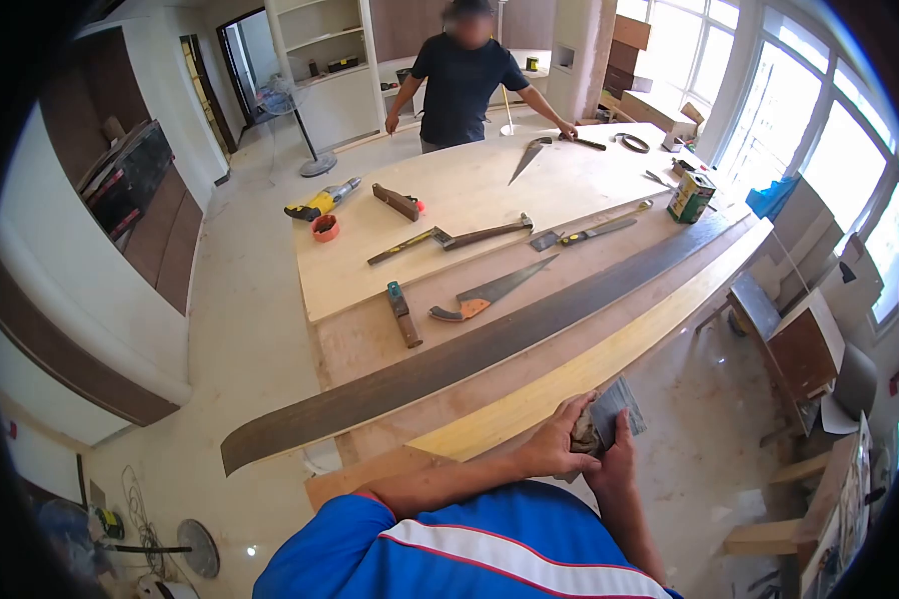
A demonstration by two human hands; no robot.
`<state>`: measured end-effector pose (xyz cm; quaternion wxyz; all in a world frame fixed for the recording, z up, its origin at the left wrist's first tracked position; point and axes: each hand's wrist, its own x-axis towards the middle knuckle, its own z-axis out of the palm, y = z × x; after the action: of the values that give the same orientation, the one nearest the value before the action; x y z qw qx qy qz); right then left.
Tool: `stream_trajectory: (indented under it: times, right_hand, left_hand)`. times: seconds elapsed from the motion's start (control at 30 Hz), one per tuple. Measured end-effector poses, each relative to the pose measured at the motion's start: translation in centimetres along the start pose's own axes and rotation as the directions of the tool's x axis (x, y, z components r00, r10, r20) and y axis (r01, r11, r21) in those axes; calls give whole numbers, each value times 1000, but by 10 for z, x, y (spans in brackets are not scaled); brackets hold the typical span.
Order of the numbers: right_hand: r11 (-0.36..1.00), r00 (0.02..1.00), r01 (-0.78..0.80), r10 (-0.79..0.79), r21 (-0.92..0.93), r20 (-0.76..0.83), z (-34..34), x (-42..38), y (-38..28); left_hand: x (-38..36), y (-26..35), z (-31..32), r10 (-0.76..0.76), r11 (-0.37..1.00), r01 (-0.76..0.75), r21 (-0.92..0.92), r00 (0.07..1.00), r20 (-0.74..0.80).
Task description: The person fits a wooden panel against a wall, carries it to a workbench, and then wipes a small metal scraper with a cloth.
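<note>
Just in front of my body, at the near edge of the worktable, my left hand (pixel 559 439) is closed around a crumpled brownish bundle (pixel 585 431). My right hand (pixel 614 459) grips a flat grey block (pixel 617 403) from its right side, pressed close to the bundle. What lies between the palms is hidden. A long pale yellow wood strip (pixel 569 377) runs along the near side of the table, beside my hands. Behind it lies a long dark brown strip (pixel 469 341), its left end jutting past the table.
On the worktable (pixel 360 349) lie an orange-handled saw (pixel 479 299), a hammer (pixel 484 233), a wooden plane (pixel 397 203), a yellow power tool (pixel 322 200) and a green can (pixel 690 198). A co-worker (pixel 466 85) stands at the far side. Wooden furniture (pixel 804 344) stands right.
</note>
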<state>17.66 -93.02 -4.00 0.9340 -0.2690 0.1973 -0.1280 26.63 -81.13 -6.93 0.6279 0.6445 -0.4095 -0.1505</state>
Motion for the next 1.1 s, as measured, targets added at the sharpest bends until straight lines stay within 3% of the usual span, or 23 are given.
stream_trajectory:
  times: [0.1,0.2,0.3,0.33,0.47,0.5,0.6,0.7,0.73,0.83,0.9,0.93,0.97,1.0,1.1]
  right_hand:
    - [995,995,97,-97,-18,23,-5,-1,6]
    - [996,998,55,-55,-63,5,-22,-5,0]
    - [843,953,163,-268,-512,-139,-63,-6,-13]
    - [736,931,262,-363,-624,-37,-86,1,-17]
    - [628,850,408,-526,-663,25,-67,-1,-28]
    - [625,866,403,-497,-669,57,-65,0,-27]
    - [587,910,366,-388,-722,146,-43,4,-16]
    - [616,922,370,-156,-696,353,-9,10,-3]
    - [641,911,349,-62,-683,407,-5,12,-1]
    - [718,881,345,-26,-604,473,24,11,2]
    - [720,902,331,-51,-610,429,41,20,6]
    - [918,910,188,-28,-350,414,47,23,11]
    - [999,916,22,-1,-47,401,51,26,16]
    - [986,929,75,-15,-148,369,49,38,21]
    - [983,896,36,47,-179,441,65,55,31]
  left_hand:
    - [5,-1,15,-42,998,38,-52,996,-78]
    - [7,-27,19,-139,967,110,-230,984,-110]
    - [1,-44,10,-268,884,182,-431,952,-148]
    - [1,-45,0,-315,850,204,-486,935,-159]
    - [6,-21,-20,-415,789,242,-565,888,-199]
    - [7,-12,-20,-442,762,255,-595,877,-189]
    - [12,7,-13,-312,817,176,-549,936,-164]
    - [11,13,-9,-241,891,180,-416,965,-100]
    - [10,12,-11,-168,957,135,-256,980,-111]
    - [9,13,-29,45,999,-37,37,972,-231]
    - [7,24,-42,-2,1000,-1,-12,958,-285]
    - [6,28,-49,-34,999,20,-48,953,-302]
    - [5,28,-56,-64,996,39,-85,946,-317]
    - [4,24,-62,-15,999,3,-36,940,-340]
    - [1,15,-77,108,993,-79,89,913,-394]
